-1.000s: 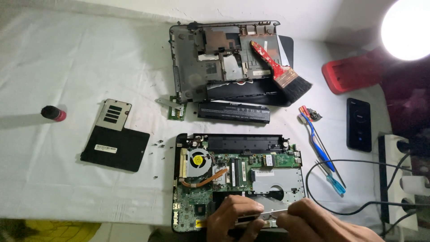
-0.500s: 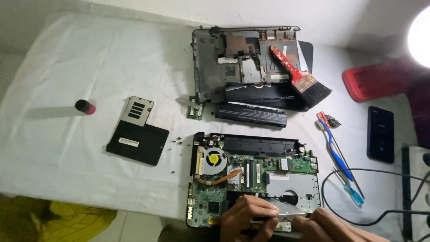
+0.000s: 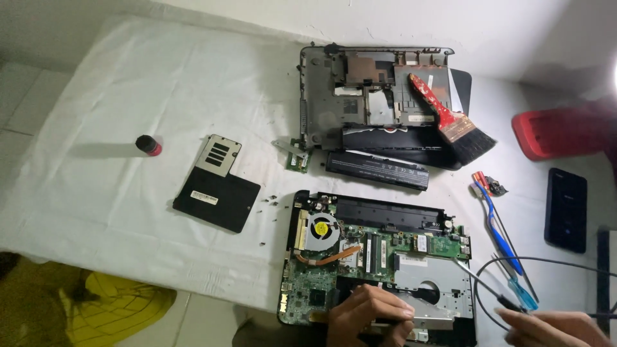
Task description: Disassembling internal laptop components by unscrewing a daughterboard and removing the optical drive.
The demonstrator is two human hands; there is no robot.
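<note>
An opened laptop base [image 3: 385, 247] lies at the near table edge, showing a green board, a round fan [image 3: 320, 230] and a silver metal plate [image 3: 437, 283]. My left hand [image 3: 369, 315] rests with curled fingers on the near part of the board, beside the plate. Whether it holds anything is hidden. My right hand [image 3: 553, 328] is at the lower right, off the laptop. It grips a thin screwdriver [image 3: 482, 283] whose tip points up-left over the plate's far right corner.
A grey bottom case [image 3: 334, 96], a red-handled brush [image 3: 450, 119] and a black battery [image 3: 376, 170] lie behind. A black cover panel [image 3: 215, 186], loose screws [image 3: 270, 202] and a red-capped bottle [image 3: 148, 144] lie left. Blue-handled tools [image 3: 498, 228], a phone [image 3: 565, 209] and a red box [image 3: 559, 132] lie right.
My right hand has left the metal plate and moved to the right, now holding the screwdriver. My left hand stays on the board. The view has shifted.
</note>
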